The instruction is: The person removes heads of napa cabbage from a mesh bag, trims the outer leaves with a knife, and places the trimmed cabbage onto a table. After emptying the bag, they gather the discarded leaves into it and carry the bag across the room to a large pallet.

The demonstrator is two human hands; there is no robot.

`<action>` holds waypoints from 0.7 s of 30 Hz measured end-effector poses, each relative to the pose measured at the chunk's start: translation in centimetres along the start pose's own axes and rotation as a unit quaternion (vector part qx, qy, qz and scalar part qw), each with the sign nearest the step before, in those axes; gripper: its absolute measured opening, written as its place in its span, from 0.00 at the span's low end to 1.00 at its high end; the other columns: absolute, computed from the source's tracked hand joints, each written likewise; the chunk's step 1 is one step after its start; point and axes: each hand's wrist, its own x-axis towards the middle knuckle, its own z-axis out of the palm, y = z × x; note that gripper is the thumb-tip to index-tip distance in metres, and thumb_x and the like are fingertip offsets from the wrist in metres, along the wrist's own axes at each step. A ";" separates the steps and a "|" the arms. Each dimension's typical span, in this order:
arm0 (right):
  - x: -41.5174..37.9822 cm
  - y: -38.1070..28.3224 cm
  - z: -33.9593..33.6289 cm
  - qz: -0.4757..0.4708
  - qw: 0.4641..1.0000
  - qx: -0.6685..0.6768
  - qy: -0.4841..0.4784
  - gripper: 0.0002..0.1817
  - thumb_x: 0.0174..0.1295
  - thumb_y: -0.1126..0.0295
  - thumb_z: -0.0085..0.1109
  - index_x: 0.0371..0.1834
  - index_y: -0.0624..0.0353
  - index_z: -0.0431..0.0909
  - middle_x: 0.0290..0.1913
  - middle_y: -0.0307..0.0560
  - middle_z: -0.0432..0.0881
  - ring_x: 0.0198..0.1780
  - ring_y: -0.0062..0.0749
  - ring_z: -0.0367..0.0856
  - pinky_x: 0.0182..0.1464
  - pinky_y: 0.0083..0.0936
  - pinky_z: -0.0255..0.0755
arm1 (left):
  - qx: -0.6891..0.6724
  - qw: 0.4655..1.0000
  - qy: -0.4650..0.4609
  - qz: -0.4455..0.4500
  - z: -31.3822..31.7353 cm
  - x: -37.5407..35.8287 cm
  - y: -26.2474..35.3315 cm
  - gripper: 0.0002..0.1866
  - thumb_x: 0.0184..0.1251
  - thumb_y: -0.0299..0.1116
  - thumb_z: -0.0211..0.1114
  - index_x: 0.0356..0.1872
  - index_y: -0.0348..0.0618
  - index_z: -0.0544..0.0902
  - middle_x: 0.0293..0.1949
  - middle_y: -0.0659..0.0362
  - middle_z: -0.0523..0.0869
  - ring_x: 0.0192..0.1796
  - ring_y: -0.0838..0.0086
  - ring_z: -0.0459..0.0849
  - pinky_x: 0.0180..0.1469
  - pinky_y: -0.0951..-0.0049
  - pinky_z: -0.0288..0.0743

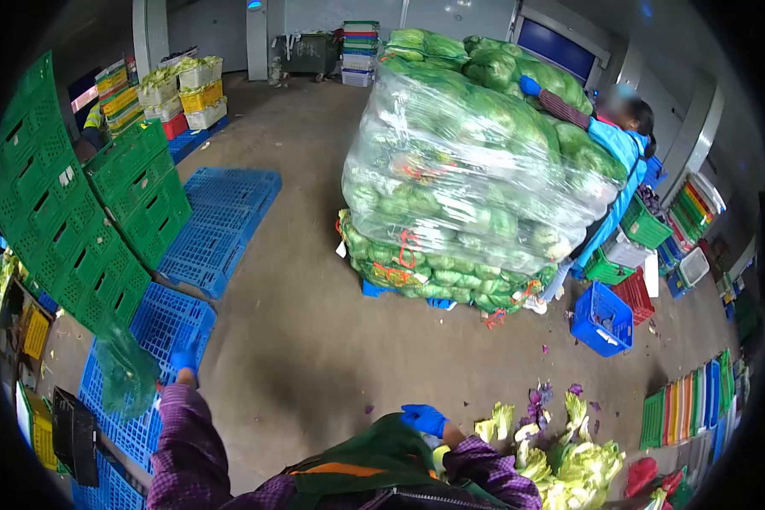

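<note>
My left hand (pixel 184 360), in a blue glove, reaches out over a blue plastic pallet (pixel 197 319). Just left of it a green mesh bag (pixel 126 367) droops over the pallet's slats; the glove is smeared, and I cannot tell whether its fingers grip anything. My right hand (pixel 423 419), also blue-gloved, is in front of my green apron (pixel 374 450) with its fingers stretched out to the left. Loose pale-green leaves (pixel 574 467) lie on the floor to its right.
A plastic-wrapped stack of bagged cabbages (pixel 476 178) stands ahead, a co-worker in a blue apron (pixel 616 144) reaching over it. Tall green crates (pixel 51 212) rise at left. A blue crate (pixel 602 319) sits at right, near purple scraps (pixel 535 404).
</note>
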 end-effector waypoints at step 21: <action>35.8 -37.9 -55.9 -0.287 0.687 -0.285 0.603 0.37 0.53 0.60 0.69 0.65 0.58 0.66 0.66 0.61 0.65 0.67 0.52 0.64 0.66 0.38 0.60 | -0.181 0.715 -0.344 0.581 44.2 -1.6 78.2 0.37 0.62 0.42 0.66 0.70 0.47 0.61 0.70 0.52 0.62 0.69 0.62 0.64 0.66 0.63 0.63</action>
